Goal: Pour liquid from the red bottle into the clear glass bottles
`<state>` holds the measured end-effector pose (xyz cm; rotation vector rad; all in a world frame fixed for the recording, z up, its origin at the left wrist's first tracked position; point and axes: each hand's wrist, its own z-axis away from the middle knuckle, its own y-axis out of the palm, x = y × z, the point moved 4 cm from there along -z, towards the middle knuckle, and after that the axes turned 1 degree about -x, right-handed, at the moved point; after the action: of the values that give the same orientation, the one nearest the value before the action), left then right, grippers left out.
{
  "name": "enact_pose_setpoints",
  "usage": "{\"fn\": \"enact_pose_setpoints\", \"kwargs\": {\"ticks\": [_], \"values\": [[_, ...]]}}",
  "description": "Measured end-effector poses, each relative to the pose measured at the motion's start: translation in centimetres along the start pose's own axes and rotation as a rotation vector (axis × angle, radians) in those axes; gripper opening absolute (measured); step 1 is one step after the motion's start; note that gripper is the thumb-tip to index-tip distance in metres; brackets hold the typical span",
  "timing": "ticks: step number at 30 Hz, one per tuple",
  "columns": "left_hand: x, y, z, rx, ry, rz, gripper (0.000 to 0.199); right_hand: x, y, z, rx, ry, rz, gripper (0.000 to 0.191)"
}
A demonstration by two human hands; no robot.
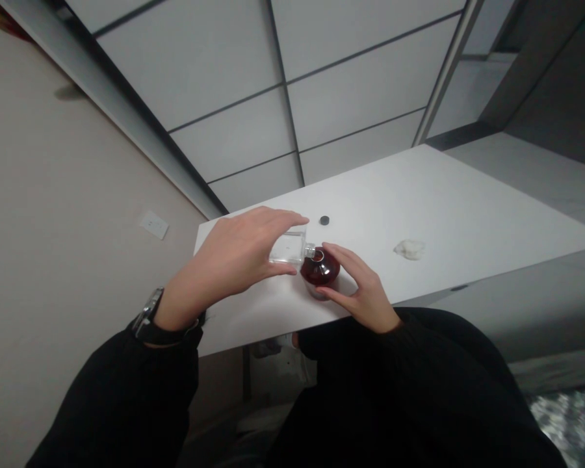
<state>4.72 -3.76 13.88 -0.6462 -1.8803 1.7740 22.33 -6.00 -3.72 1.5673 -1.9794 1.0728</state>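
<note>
My left hand (246, 250) is closed around a clear glass bottle (288, 248), which is tipped on its side with its neck pointing right. The neck sits at the open mouth of a dark red, rounded bottle (320, 270) standing on the white table. Whether liquid is flowing between them I cannot tell. Thumb and fingers of my right hand (363, 289) grip the red bottle from its right side. Behind the two bottles lies a small dark cap (324, 220).
A crumpled white tissue (409, 249) lies on the white table (448, 195) to the right. White panelled doors (234, 84) stand beyond the table's far edge. At the left, a wall carries a socket (155, 225).
</note>
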Motion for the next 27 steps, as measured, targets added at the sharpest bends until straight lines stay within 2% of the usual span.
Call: {"fn": "enact_pose_setpoints", "kwargs": {"ticks": [14,27], "values": [[-1.0,-0.5,-0.2,0.061,0.056,-0.138,0.054,-0.1,0.0,0.0,-0.007,-0.012,-0.015,0.075],[-1.5,-0.6,-0.2,0.037,0.116,-0.180,0.052,0.0,0.0,-0.1,-0.009,-0.017,-0.018,0.076]]}}
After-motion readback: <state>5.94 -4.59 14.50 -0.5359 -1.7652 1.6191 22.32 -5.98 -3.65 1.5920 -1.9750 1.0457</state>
